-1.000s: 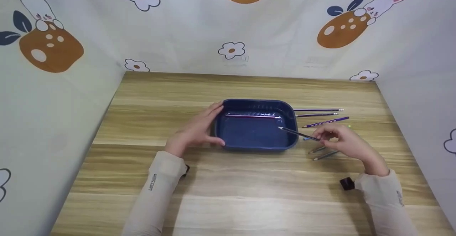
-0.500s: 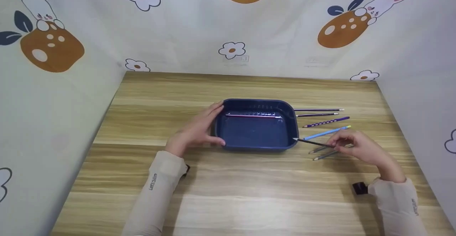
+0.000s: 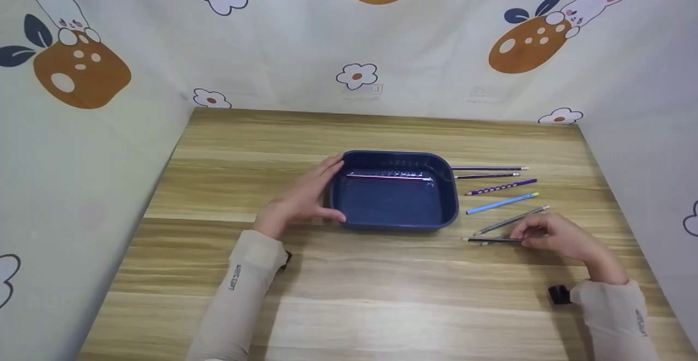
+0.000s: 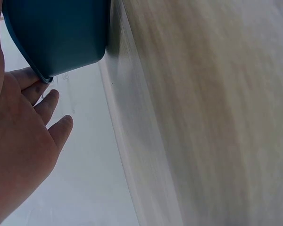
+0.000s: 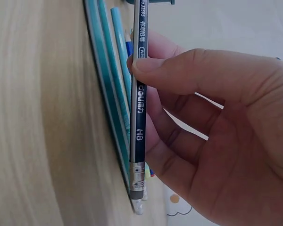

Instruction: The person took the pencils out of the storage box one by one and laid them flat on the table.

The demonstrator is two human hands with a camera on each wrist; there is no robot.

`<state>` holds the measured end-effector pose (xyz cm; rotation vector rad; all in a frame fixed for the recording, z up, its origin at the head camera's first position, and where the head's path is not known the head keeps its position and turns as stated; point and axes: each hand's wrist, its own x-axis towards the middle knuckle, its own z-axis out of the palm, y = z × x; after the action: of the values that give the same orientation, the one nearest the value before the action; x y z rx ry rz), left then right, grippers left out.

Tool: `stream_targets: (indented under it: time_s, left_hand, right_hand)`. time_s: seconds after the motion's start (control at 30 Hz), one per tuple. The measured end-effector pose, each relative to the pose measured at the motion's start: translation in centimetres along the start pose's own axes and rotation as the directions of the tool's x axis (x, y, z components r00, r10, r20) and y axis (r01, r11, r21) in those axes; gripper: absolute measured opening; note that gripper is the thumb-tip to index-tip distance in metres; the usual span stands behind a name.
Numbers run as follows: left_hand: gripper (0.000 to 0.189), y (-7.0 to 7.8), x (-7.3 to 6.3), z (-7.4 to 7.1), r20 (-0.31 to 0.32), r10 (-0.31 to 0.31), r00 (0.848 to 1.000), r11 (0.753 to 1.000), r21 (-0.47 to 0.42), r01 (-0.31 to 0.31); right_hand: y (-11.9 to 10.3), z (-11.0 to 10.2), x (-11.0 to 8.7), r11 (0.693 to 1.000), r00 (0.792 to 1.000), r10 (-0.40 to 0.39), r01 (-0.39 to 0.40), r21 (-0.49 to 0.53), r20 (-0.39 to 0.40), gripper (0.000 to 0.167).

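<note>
A dark blue plastic tray (image 3: 392, 224) stands mid-table with one reddish pencil (image 3: 388, 178) lying inside along its far side. My left hand (image 3: 297, 203) rests against the tray's left end, fingers straight at the far corner and thumb at the near one. In the left wrist view, fingertips touch the rim. To the right of the tray, my right hand (image 3: 556, 235) pinches a black HB pencil (image 5: 139, 117) between thumb and fingers. Its tip points left, and its eraser end shows in the right wrist view. Just above the table, it partly covers a grey-green pencil.
Right of the tray lie a light blue pencil (image 3: 501, 203), a purple pencil with pale spots (image 3: 501, 187), a grey-green pencil (image 3: 507, 221) and two dark pencils at the back, partly hidden by the tray. A patterned cloth wall (image 3: 283, 50) rises behind the wooden table (image 3: 349, 290).
My right hand has moved right and toward me, carrying the black pencil from over the tray's right rim to beside the nearest pencils. The left hand and the tray have stayed put.
</note>
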<state>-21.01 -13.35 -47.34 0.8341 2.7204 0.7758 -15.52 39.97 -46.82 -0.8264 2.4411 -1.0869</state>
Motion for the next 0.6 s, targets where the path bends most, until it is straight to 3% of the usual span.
stream_targets:
  time_s: [0.37,0.6]
  left_hand:
    - [0.122,-0.14,0.04,0.13,-0.011,0.03,0.999,0.999,-0.01,-0.03]
    - [0.123,-0.17,0.05,0.19,-0.003,0.011,1.0,1.0,-0.007,-0.011]
  right_hand:
    - [1.1,0.54,-0.85,0.999,1.0,-0.003,0.003,-0.034,-0.002,0.017]
    - [1.07,0.53,-0.87,0.991,0.998,0.036,-0.041,-0.126,-0.041,0.019]
